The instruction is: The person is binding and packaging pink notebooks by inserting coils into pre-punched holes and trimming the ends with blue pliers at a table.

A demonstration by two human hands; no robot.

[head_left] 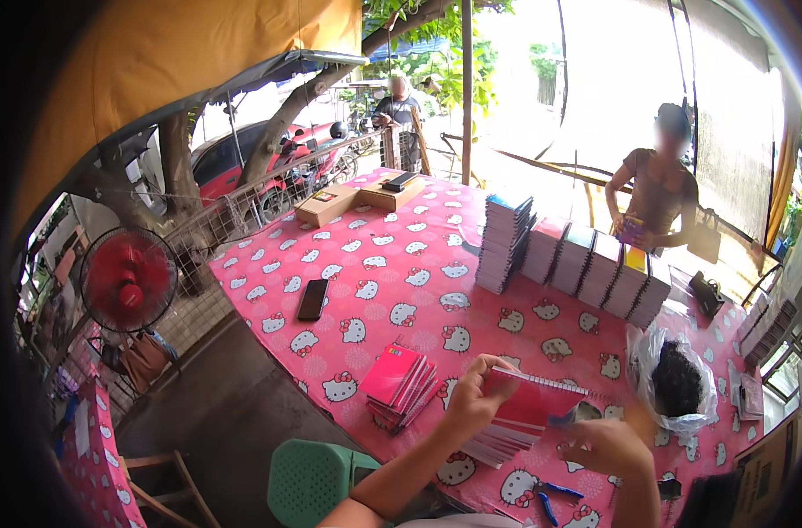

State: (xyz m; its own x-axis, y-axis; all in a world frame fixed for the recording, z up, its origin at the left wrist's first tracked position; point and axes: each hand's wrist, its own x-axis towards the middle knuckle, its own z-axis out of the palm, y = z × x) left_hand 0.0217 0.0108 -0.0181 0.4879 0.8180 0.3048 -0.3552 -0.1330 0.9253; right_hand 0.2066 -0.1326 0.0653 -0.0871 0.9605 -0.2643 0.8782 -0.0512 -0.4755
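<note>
A pink tablecloth [379, 295] spreads beneath the left hand [478, 393] and right hand [614, 446]. A notebook pile [396, 383] sits left of the left hand, which pinches a red spiral notebook [534, 402]. The right hand curls beside it, grip impossible to tell. Blue-handled pliers [564, 490] lie to that hand's left.

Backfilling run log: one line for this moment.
left hand: holds pink notebook | right hand: near it, grip unclear | nearby: blue pliers

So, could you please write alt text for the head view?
A person's left hand holds a red spiral notebook over a pink patterned table, right hand close by. Around them are notebook stacks, a phone and a blue tool.
</note>
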